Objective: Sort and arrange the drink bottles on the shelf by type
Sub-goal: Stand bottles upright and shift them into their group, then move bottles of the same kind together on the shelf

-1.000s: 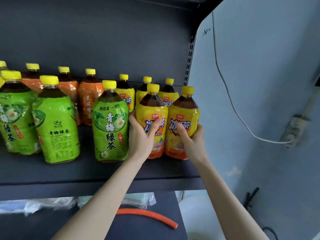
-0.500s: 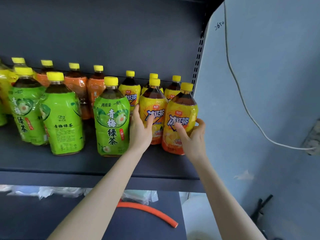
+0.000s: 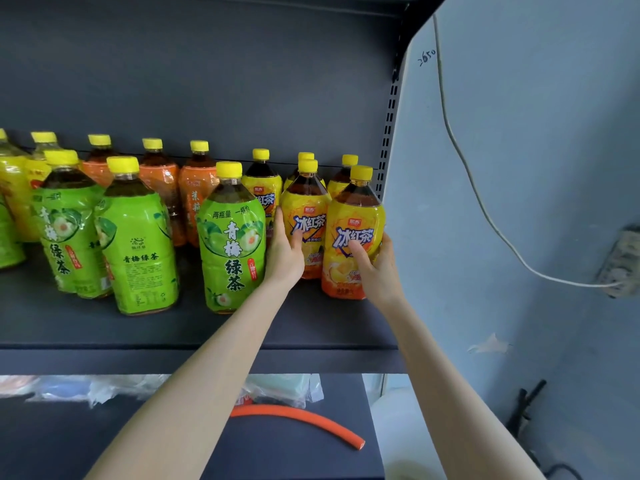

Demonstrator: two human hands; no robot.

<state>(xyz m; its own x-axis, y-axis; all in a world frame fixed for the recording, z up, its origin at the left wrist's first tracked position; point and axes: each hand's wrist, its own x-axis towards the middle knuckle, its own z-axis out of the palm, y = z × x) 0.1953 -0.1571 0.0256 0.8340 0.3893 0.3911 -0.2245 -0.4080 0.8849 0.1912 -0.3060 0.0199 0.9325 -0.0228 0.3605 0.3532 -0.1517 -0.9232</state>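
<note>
Left hand point(image 3: 284, 252) fingers curl round one yellow-capped, yellow-labelled tea bottle point(image 3: 306, 216); right hand point(image 3: 377, 268) grips the neighbouring bottle point(image 3: 356, 216), both upright.

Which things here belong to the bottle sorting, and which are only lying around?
Part of the job:
- left hand gripping a yellow iced-tea bottle
- right hand gripping the rightmost yellow bottle
- green tea bottles
- orange bottles
- shelf

Lying about:
- orange hose
- plastic bags
- white cable
- wall socket
</note>
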